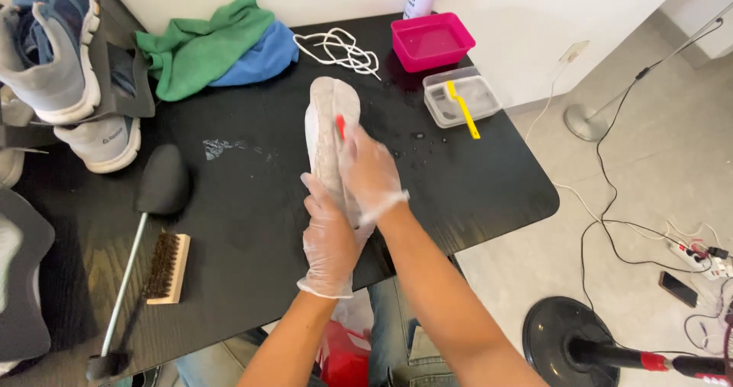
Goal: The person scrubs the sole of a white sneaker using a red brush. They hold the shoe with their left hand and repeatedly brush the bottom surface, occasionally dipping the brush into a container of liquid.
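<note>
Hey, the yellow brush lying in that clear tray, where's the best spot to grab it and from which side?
Probably by the free end of the yellow brush. That handle end sticks out over the rim of the clear tray toward the table's front, while the head lies inside. Come from above on the near side and pinch across the thin handle.

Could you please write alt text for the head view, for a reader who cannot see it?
Two gloved hands work a white shoe sole-up over a black table: the left hand grips it, the right hand presses a small red tool to the sole. Cloths, laces, trays and brushes lie around.
</note>
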